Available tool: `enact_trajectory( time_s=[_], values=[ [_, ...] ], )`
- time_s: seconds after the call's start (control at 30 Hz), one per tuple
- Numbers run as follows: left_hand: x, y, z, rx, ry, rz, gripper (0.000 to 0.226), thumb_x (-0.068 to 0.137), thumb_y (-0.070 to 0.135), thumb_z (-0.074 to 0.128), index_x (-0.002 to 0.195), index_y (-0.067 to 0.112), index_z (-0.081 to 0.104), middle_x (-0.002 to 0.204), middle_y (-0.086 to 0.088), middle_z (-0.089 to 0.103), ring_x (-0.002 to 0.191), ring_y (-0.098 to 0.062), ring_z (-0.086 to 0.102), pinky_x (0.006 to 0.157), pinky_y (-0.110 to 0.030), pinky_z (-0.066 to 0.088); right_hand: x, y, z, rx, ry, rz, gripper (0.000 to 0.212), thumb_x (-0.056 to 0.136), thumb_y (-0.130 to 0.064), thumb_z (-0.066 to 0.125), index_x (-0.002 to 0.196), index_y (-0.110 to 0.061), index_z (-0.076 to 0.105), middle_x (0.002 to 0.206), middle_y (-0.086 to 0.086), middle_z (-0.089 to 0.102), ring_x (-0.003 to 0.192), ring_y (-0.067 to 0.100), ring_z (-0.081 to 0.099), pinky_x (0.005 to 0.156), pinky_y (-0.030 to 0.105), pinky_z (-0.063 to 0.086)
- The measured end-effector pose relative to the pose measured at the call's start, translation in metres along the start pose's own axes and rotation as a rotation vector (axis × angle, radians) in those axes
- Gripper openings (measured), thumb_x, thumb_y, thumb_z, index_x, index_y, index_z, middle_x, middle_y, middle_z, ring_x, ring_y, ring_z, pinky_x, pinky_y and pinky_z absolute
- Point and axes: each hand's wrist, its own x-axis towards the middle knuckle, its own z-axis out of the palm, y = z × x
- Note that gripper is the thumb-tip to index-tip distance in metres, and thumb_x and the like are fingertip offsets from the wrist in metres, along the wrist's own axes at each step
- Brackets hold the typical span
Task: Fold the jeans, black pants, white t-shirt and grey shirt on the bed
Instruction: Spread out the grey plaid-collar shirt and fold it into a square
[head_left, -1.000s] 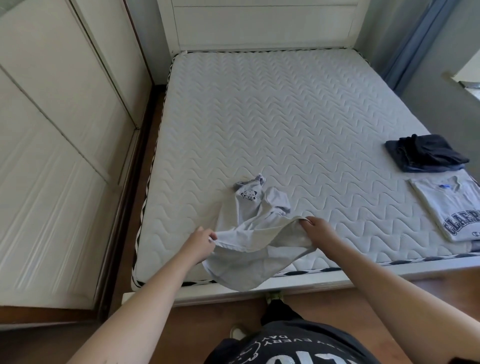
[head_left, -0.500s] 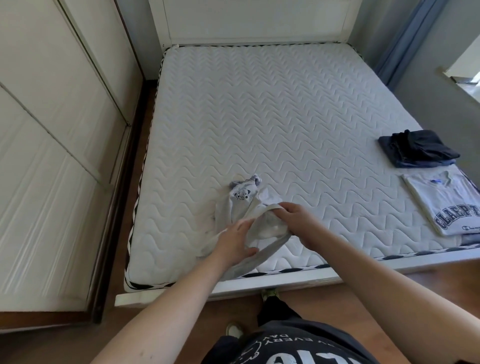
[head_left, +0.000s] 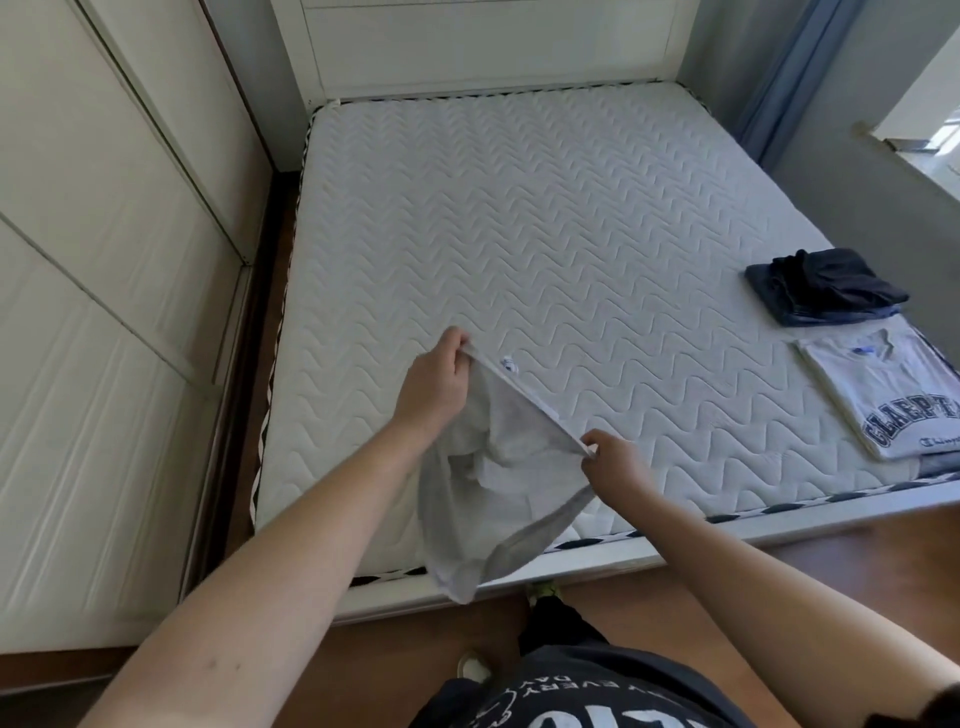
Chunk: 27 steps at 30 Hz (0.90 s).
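Left hand and right hand pinch the shirt edge taut between them, so it hangs straight for folding.

mattress: quilted cloth, matt, wavy stitching
grey shirt: soft matt knit
floor: smooth glossy wood
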Motion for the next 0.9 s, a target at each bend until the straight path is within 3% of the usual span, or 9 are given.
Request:
enact_trajectory(
  time_s=[0.13, 0.23, 0.33, 0.43, 0.6, 0.67, 0.77, 0.83, 0.9],
  values=[
    [0.024, 0.042, -0.022, -0.151, 0.043, 0.037, 0.014, 0.098, 0.017, 0.043, 0.103, 0.017, 0.056, 0.088, 0.004, 0.063, 0.082, -0.018, 0.06, 0.066, -0.025, 0.038, 0.015, 0.006, 0.0, 0.071, 0.117, 0.085, 0.032, 0.088, -0.008, 0.047, 0.115, -0.017, 0.061, 0.111, 0.009, 0.062, 0.097, 0.029, 0.058, 0.07, 0.029, 0.042],
    [0.044, 0.059, -0.039, -0.248, 0.146, -0.025, 0.015, 0.1, 0.018, 0.039, 0.103, 0.02, 0.054, 0.084, 0.011, 0.059, 0.079, -0.01, 0.056, 0.064, -0.02, 0.038, 0.022, 0.014, -0.007, 0.18, 0.133, 0.177, 0.039, 0.087, -0.005, 0.044, 0.121, -0.016, 0.059, 0.125, 0.013, 0.053, 0.106, 0.032, 0.057, 0.08, 0.03, 0.042],
    [0.063, 0.066, -0.06, -0.316, 0.271, -0.099, 0.015, 0.1, 0.02, 0.036, 0.1, 0.021, 0.051, 0.084, 0.014, 0.056, 0.078, -0.003, 0.054, 0.064, -0.02, 0.037, 0.022, 0.04, -0.015, 0.19, 0.072, 0.255, 0.03, 0.09, -0.006, 0.046, 0.115, -0.014, 0.061, 0.11, 0.016, 0.064, 0.098, 0.032, 0.059, 0.074, 0.029, 0.04],
    [0.074, 0.067, -0.073, -0.305, 0.268, -0.101, 0.018, 0.101, 0.027, 0.036, 0.098, 0.023, 0.053, 0.085, 0.013, 0.057, 0.079, -0.001, 0.053, 0.064, -0.02, 0.037, 0.02, 0.062, -0.025, 0.237, 0.108, 0.239, 0.014, 0.092, -0.008, 0.049, 0.102, -0.013, 0.058, 0.088, 0.013, 0.062, 0.078, 0.027, 0.055, 0.065, 0.03, 0.037],
    [0.077, 0.056, -0.073, -0.144, 0.099, -0.229, 0.049, 0.098, 0.052, 0.032, 0.082, 0.016, 0.06, 0.078, 0.0, 0.059, 0.074, -0.019, 0.056, 0.063, -0.033, 0.044, 0.02, 0.062, -0.042, 0.669, 0.25, 0.344, 0.018, 0.096, -0.011, 0.033, 0.106, -0.003, 0.046, 0.093, 0.019, 0.052, 0.075, 0.032, 0.055, 0.066, 0.044, 0.054],
    [0.081, 0.044, -0.077, -0.084, 0.04, -0.233, 0.043, 0.093, 0.052, 0.045, 0.081, 0.014, 0.059, 0.076, -0.001, 0.058, 0.076, -0.024, 0.057, 0.066, -0.035, 0.048, 0.022, 0.064, -0.051, 0.765, 0.256, 0.356, 0.019, 0.098, -0.009, 0.032, 0.112, -0.002, 0.044, 0.097, 0.019, 0.051, 0.073, 0.031, 0.055, 0.057, 0.04, 0.056],
    [0.085, 0.024, -0.09, -0.006, -0.161, -0.266, 0.021, 0.082, 0.03, 0.067, 0.094, 0.019, 0.054, 0.087, -0.001, 0.057, 0.076, -0.02, 0.056, 0.059, -0.03, 0.044, 0.027, 0.068, -0.07, 0.843, 0.268, 0.327, 0.017, 0.103, -0.013, 0.042, 0.115, -0.003, 0.049, 0.098, 0.021, 0.053, 0.066, 0.027, 0.055, 0.044, 0.031, 0.056],
    [0.084, 0.013, -0.098, 0.107, -0.357, -0.284, 0.036, 0.076, 0.01, 0.064, 0.106, 0.025, 0.052, 0.096, -0.004, 0.054, 0.08, -0.02, 0.057, 0.057, -0.028, 0.048, 0.031, 0.071, -0.085, 0.861, 0.225, 0.282, 0.016, 0.1, -0.012, 0.051, 0.113, -0.002, 0.052, 0.092, 0.021, 0.054, 0.065, 0.029, 0.057, 0.043, 0.027, 0.056],
    [0.082, 0.002, -0.104, 0.334, -0.453, -0.208, 0.041, 0.077, 0.0, 0.059, 0.107, 0.028, 0.053, 0.104, -0.005, 0.054, 0.082, -0.019, 0.054, 0.057, -0.027, 0.045, 0.034, 0.073, -0.101, 0.67, 0.186, 0.185, 0.013, 0.097, -0.006, 0.056, 0.108, 0.001, 0.055, 0.09, 0.024, 0.055, 0.063, 0.031, 0.057, 0.044, 0.028, 0.056]
  ],
)
